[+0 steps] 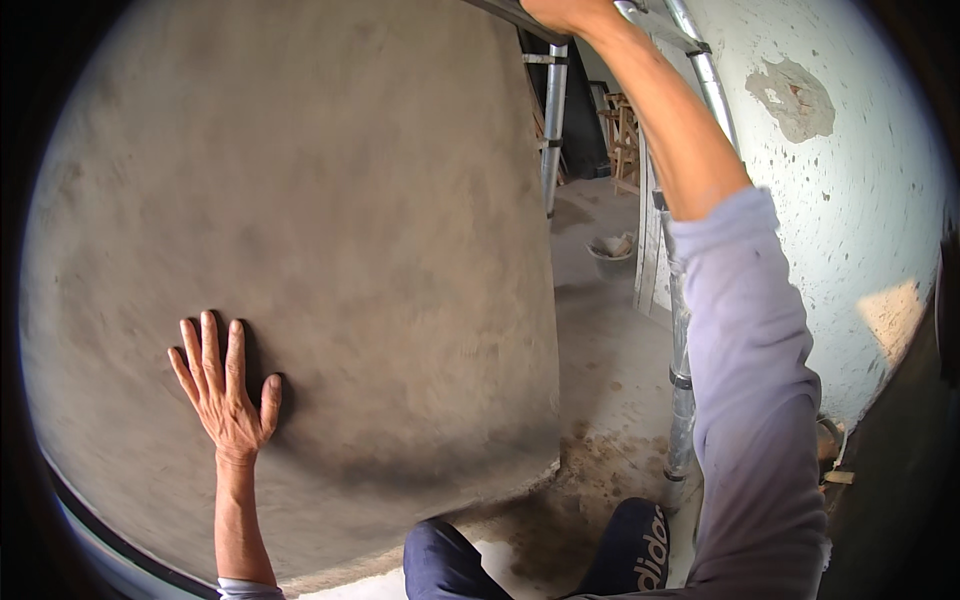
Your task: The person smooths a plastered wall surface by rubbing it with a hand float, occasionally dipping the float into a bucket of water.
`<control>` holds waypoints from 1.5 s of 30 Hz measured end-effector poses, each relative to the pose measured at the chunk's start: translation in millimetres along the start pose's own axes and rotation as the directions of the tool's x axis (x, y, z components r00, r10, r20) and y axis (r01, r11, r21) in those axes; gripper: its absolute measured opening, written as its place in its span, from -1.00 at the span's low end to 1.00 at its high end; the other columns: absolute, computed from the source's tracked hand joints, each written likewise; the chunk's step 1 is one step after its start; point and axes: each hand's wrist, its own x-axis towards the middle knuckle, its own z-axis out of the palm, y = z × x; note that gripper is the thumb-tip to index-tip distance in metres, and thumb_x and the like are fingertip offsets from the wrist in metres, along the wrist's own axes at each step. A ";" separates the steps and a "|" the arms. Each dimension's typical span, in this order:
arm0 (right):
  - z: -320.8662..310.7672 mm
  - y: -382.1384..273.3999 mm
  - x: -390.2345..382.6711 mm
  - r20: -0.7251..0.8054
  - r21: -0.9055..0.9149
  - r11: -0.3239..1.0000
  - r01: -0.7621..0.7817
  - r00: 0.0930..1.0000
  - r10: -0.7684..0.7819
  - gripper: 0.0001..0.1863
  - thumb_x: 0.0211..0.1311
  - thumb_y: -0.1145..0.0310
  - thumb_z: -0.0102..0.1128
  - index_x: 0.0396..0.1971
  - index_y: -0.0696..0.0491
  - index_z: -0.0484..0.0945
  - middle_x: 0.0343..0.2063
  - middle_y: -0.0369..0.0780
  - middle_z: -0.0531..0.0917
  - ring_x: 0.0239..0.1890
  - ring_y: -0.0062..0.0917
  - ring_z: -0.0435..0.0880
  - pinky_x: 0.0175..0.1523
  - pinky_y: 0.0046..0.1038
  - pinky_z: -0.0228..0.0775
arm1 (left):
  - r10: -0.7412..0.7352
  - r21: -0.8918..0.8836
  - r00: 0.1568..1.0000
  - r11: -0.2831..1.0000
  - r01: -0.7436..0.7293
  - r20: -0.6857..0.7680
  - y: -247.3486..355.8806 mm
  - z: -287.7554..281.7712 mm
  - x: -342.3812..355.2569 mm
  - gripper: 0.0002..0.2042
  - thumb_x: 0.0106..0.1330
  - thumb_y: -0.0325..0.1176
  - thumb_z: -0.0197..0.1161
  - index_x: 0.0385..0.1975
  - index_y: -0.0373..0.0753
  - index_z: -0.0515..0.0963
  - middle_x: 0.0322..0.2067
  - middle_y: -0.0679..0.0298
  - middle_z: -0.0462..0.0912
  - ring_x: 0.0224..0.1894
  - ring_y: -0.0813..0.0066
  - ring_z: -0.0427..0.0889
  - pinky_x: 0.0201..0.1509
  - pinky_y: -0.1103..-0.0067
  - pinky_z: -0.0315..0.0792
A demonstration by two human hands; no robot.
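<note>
The left hand (228, 390) lay flat on the big grey wall (330, 220), low down on it, with its fingers (208, 345) spread wide open. The right hand (562, 14) reached high up and held a dark bar (510, 14) at the top, fingers closed around it. Metal poles (682, 400) stood beside a pale spotted wall (860, 200). A small bucket (610, 256) sat on the dusty floor (610, 360) far behind.

Bucket (611, 252) on floor (600, 350), wooden stools (622, 135) beyond
</note>
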 end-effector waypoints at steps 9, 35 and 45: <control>4.3 -160.6 -251.3 0.203 -0.005 0.999 -0.049 0.978 0.049 -0.68 0.23 0.48 0.17 -0.03 0.00 0.69 -0.25 -0.29 0.66 -0.14 -0.38 0.58 -0.06 -0.27 0.43 | -0.014 -0.045 0.999 0.999 0.012 -0.036 5.2 8.1 -0.2 -0.34 0.46 0.12 -0.01 0.46 -0.13 0.28 0.52 0.09 0.13 0.58 0.00 -0.04 0.60 0.06 -0.31; -78.5 -390.6 -513.3 0.348 -0.153 0.599 -0.786 0.525 0.777 -0.47 0.00 0.64 0.29 0.07 0.12 0.54 -0.04 -0.07 0.60 0.03 -0.11 0.55 0.16 -0.15 0.37 | 0.166 -0.001 0.957 0.985 -0.171 -0.239 -12.2 17.0 3.7 -0.34 0.44 0.26 0.02 0.44 0.03 0.36 0.44 0.21 0.33 0.48 0.08 0.23 0.45 0.09 0.07; -28.5 -237.0 -459.3 0.231 -0.143 0.862 -0.486 0.831 0.507 -0.41 0.03 0.66 0.33 0.15 0.03 0.55 0.01 -0.13 0.62 0.02 -0.16 0.56 0.14 -0.22 0.42 | 0.162 0.130 0.979 0.981 -0.146 -0.121 -64.7 42.3 -14.5 -0.35 0.43 0.25 0.06 0.35 -0.04 0.47 0.28 0.11 0.51 0.31 0.12 0.42 0.36 0.19 0.21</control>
